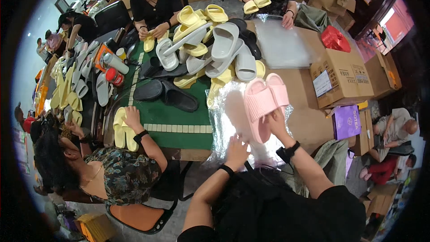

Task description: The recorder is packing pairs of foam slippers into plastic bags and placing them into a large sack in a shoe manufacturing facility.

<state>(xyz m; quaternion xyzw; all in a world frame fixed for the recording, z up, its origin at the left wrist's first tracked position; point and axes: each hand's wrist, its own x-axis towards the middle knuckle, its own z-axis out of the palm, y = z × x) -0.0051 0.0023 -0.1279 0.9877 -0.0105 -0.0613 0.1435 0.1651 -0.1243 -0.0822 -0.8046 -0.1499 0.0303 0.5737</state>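
My right hand (277, 124) grips a pair of pink slippers (264, 101) from the right side, holding them tilted up above the table. Under them lies a shiny clear plastic bag (225, 130), which reflects bright light. My left hand (237, 150) is at the near part of this bag, its fingers apart and touching the plastic. Just beyond the bag is a heap of grey slippers (225, 41), yellow slippers (189, 24) and black slippers (165, 95).
A stack of clear bags (285, 45) lies at the far right, near a cardboard box (341, 78) and a purple box (346, 122). On my left a person's hand rests on yellow slippers (120, 127). Two people across the table handle yellow slippers. White tiles (179, 128) line the green mat.
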